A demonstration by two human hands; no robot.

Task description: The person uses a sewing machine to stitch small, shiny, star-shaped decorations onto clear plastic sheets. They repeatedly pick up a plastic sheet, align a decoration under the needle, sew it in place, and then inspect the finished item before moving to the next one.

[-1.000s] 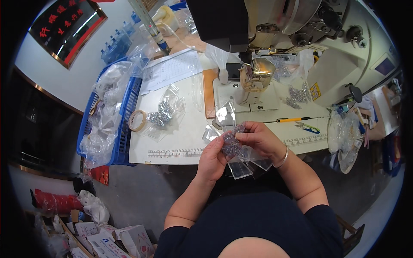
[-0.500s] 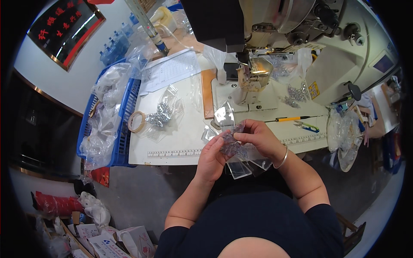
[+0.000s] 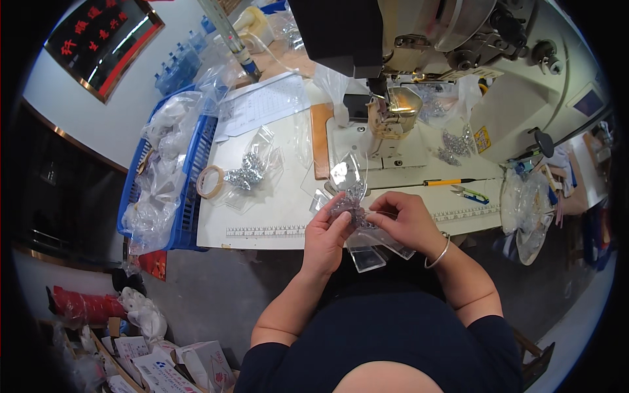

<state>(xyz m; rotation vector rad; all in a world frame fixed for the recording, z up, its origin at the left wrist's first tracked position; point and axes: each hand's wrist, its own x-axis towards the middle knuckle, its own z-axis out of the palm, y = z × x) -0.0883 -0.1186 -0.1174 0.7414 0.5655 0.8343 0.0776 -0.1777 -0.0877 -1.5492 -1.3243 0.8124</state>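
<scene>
Head view: both hands meet just below the near edge of the white table (image 3: 275, 216), the left hand (image 3: 325, 234) and right hand (image 3: 403, 221) each pinching a small clear bag (image 3: 357, 213) of silvery bits between thumb and fingers. More clear bags (image 3: 370, 252) hang under the hands. Behind stands a sewing machine (image 3: 419, 78); a blue basket (image 3: 187, 190) sits at the left.
</scene>
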